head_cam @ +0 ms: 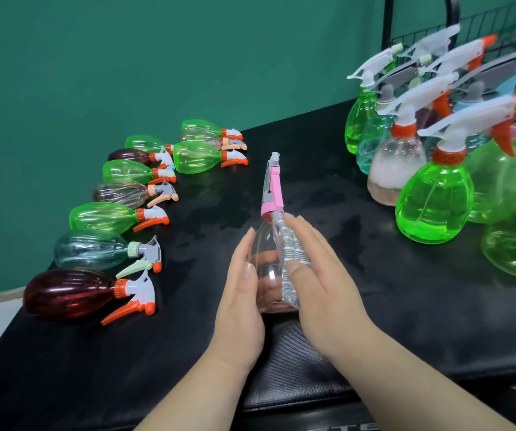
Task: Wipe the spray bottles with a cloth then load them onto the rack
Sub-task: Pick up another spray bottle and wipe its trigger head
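Your left hand [241,303] grips the clear pink-tinted spray bottle [266,265] from its left side, thumb across the front, just above the black table [405,306]. Your right hand [322,275] lies flat with straight fingers, pressing the grey striped cloth [292,247] against the bottle's right side. The bottle looks empty, and its pink trigger [276,188] points away from you. To the left, the lying bottles [104,216], green, dark red and pale, show no liquid. To the right, the upright bottles [433,206] stand before the wire rack [387,20]; one pinkish bottle [396,169] is hazed white inside. White letters [356,427] at the table's near edge are cut off, unreadable. Damp patches mark the table, and a green wall [126,57] stands behind.
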